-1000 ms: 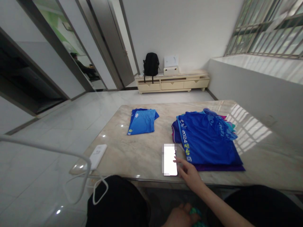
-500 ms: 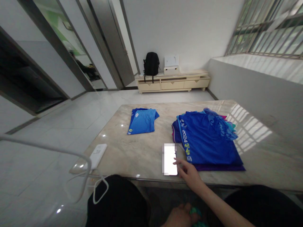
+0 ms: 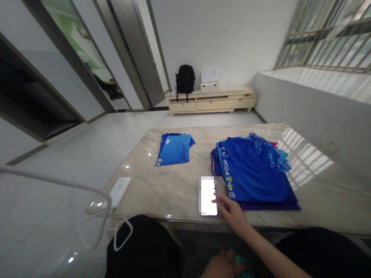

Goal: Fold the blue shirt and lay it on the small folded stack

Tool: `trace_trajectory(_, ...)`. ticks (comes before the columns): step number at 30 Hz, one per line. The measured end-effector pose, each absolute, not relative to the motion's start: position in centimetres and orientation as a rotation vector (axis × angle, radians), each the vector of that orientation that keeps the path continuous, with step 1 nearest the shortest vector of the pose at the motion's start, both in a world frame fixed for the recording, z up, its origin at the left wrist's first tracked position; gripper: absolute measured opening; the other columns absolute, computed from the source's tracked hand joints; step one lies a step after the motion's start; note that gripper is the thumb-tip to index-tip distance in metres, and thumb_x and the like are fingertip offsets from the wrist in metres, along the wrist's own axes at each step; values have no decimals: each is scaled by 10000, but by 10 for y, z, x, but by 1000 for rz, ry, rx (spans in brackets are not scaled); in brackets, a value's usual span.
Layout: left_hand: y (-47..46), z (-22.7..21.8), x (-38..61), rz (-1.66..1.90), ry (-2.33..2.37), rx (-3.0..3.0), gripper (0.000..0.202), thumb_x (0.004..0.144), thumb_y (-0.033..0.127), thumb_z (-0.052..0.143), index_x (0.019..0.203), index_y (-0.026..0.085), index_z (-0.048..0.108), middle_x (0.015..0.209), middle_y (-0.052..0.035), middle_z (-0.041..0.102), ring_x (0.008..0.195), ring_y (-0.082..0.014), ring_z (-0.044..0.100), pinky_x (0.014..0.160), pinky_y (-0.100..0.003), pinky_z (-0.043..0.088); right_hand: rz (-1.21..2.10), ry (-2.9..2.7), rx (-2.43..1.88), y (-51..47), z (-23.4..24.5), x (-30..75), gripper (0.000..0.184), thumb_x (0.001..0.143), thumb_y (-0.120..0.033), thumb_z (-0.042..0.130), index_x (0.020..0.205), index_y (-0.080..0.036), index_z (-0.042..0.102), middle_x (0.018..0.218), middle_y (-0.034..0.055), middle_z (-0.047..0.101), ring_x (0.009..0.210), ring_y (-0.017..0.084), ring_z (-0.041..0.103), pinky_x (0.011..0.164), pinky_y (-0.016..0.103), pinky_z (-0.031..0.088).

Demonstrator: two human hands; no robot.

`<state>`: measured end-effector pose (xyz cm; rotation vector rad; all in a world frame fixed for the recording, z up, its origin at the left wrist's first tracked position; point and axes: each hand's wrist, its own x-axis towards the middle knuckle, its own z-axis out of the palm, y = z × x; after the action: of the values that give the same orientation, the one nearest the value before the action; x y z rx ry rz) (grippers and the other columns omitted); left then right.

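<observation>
A lit phone [image 3: 208,195] lies flat near the front edge of a marble table [image 3: 162,185]. My right hand [image 3: 232,212] reaches over that edge, its forefinger touching the phone's right side, the other fingers loosely apart. A stack of blue and purple shirts [image 3: 252,170] lies just right of the phone. One folded light-blue shirt [image 3: 174,148] sits alone farther back on the left. My left hand [image 3: 222,265] rests low by my lap at the bottom of the picture, curled around something teal [image 3: 240,266] that is mostly hidden.
A white power bank [image 3: 118,191] with a white cable [image 3: 116,235] lies at the table's front left corner. A low cabinet [image 3: 211,101] with a black backpack [image 3: 185,78] and white box stands at the far wall. A low wall runs along the right.
My right forefinger has slid slightly down along the phone's right side. Nothing else has moved.
</observation>
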<state>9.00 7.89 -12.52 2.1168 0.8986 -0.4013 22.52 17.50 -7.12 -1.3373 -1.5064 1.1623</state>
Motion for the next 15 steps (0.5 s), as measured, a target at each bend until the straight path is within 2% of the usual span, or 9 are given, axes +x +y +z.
trace_trajectory(6,78,-132,92,-374,934,2096,389,979,337,531,1342,386,661,1322,-140,620,1180,-434,605,821,-513,539,1142,-1493,-1375,175,-70,224,440,931,-338,538,1326,-182,652,1098,92,773,598,160,610,581,297,480)
trace_trajectory(10,78,-137,91,-337,942,2078,380,957,356,539,1308,375,685,1302,-151,626,1158,-454,608,807,-521,526,1155,-1465,-1355,172,-60,221,424,938,-334,527,1311,-173,650,1123,95,762,611,158,630,581,289,481)
trace_trajectory(13,81,-137,86,-256,950,2069,389,940,323,541,1299,345,689,1294,-159,625,1143,-453,622,837,-547,522,1181,-1490,-1369,166,-49,219,376,964,-368,511,1229,-165,686,911,62,774,593,167,635,569,277,466)
trace_trajectory(15,85,-135,80,-158,921,2074,431,908,276,572,1325,338,664,1311,-144,620,1145,-422,629,887,-545,519,1214,-1532,-1382,158,-42,220,342,979,-392,501,1110,-166,722,733,30,737,575,175,633,558,268,447)
